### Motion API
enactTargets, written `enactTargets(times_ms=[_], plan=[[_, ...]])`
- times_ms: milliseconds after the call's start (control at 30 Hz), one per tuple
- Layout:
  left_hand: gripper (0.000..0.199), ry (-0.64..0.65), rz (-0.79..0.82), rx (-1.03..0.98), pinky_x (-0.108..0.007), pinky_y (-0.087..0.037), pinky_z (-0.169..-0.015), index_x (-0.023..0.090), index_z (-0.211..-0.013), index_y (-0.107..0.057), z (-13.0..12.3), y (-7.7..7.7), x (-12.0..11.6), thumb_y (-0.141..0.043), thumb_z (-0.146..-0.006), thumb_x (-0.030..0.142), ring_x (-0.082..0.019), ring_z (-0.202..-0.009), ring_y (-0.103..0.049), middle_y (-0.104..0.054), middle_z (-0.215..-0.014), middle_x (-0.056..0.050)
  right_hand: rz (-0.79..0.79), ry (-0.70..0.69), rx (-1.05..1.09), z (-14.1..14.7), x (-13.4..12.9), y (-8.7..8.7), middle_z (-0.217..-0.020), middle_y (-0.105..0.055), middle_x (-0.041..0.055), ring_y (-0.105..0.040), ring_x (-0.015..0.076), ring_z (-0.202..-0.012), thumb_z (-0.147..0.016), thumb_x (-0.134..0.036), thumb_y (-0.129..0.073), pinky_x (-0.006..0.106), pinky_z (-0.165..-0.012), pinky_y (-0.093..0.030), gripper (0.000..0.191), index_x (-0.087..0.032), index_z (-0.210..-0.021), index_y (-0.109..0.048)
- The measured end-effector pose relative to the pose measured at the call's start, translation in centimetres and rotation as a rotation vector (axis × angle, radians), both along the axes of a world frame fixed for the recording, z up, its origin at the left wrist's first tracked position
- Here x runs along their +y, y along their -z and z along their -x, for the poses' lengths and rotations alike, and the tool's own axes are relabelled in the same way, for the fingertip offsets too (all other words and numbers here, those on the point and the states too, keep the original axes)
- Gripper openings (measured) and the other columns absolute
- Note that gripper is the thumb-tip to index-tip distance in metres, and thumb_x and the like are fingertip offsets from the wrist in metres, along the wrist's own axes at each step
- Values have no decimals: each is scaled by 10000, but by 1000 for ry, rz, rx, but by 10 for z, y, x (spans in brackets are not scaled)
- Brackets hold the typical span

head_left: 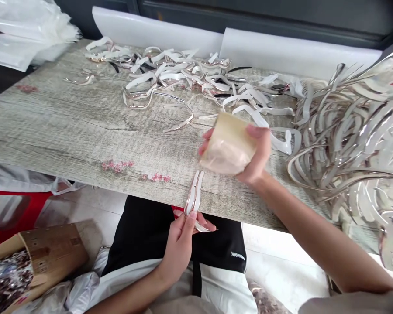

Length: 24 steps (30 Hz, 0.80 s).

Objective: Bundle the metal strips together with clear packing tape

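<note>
Near the table's front edge, my left hand (183,231) pinches a pair of thin, wavy white-and-metallic strips (194,192), whose upper ends reach over the tabletop. Up and to the right of it, my right hand (257,152) is wrapped round a tan block (232,141), slightly blurred, with a paler, shiny lower part. The block hangs just above the far ends of the held strips. Behind it, a loose row of similar curved strips (173,72) lies along the back of the table.
A large tangled heap of strips (343,144) covers the right end of the wood-patterned table (68,126). White plastic bags (29,32) lie at the back left. Below left are a red stool (16,218) and a cardboard box (54,250) of small pieces.
</note>
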<state>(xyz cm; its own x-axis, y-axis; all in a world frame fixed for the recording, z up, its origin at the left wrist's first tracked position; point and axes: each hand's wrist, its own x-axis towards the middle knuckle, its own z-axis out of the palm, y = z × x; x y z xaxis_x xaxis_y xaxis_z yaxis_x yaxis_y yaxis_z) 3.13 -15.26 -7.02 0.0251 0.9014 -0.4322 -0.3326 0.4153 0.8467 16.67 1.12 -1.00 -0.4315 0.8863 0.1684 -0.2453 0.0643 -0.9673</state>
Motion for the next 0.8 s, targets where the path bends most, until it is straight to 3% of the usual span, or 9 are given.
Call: enactTargets(times_ms=[67, 167, 233, 367, 467, 533, 600, 700, 800], plan=[[408, 4, 4, -1, -316, -537, -804, 168, -769, -608, 0, 1, -1, -497, -928, 527, -205, -760, -699, -722, -721, -46, 69, 205, 170, -6, 1, -6, -958, -595, 95, -630, 233, -812, -769, -494, -298, 427, -720, -564, 420, -222, -977, -541], [413, 14, 3, -10, -313, -531, -790, 169, -762, -604, -1, 0, 0, -508, -918, 540, -210, -756, -702, -726, -726, -49, -110, 310, 154, -8, -6, -8, -944, -593, 90, -617, 260, -880, -715, -458, -395, 442, -752, -544, 380, -237, -976, -559], [416, 14, -6, -21, -316, -528, -782, 172, -755, -605, -1, -1, 1, -513, -911, 547, -215, -740, -698, -722, -710, -51, -211, 156, 16, -5, -14, -4, -899, -599, 95, -608, 270, -915, -720, -565, -397, 428, -743, -538, 431, -237, -944, -567], [410, -58, -3, 69, -293, -515, -713, 178, -689, -617, -1, 0, 3, -590, -848, 554, -205, -692, -660, -691, -676, -38, -422, -405, -256, 15, -27, 21, -770, -592, 72, -602, 228, -937, -756, -647, -428, 362, -803, -535, 441, -230, -777, -569], [415, -153, 1, 175, -253, -473, -590, 186, -563, -562, 0, 1, 3, -713, -740, 529, -174, -610, -586, -607, -581, -6, -564, -554, -228, 30, -34, 43, -738, -590, 43, -592, 227, -971, -673, -632, -551, 378, -943, -504, 399, -234, -693, -563], [414, -141, -5, 135, -248, -468, -583, 185, -564, -562, 1, 2, 4, -709, -747, 525, -165, -591, -571, -589, -567, 2, -497, -534, -207, 31, -34, 47, -764, -604, 45, -601, 228, -948, -677, -641, -543, 399, -953, -500, 416, -227, -708, -570], [408, -73, -6, 33, -268, -500, -656, 178, -635, -608, 1, 1, 4, -638, -815, 542, -177, -624, -614, -636, -610, -13, -362, -460, -206, 27, -28, 40, -827, -615, 70, -613, 217, -885, -779, -635, -431, 397, -854, -536, 448, -211, -798, -578], [428, -11, 8, -42, -309, -519, -777, 169, -730, -646, 0, -1, 3, -534, -897, 546, -206, -707, -678, -697, -685, -42, -160, -315, -136, 17, -14, 13, -872, -605, 105, -613, 215, -803, -864, -628, -151, 385, -689, -553, 591, -198, -946, -549], [421, -14, 2, -33, -313, -520, -780, 167, -744, -646, -1, -1, 2, -517, -918, 528, -210, -724, -689, -709, -706, -48, 38, -26, 95, 8, -8, -11, -864, -585, 97, -611, 227, -800, -792, -616, -211, 410, -718, -554, 548, -208, -962, -536]])
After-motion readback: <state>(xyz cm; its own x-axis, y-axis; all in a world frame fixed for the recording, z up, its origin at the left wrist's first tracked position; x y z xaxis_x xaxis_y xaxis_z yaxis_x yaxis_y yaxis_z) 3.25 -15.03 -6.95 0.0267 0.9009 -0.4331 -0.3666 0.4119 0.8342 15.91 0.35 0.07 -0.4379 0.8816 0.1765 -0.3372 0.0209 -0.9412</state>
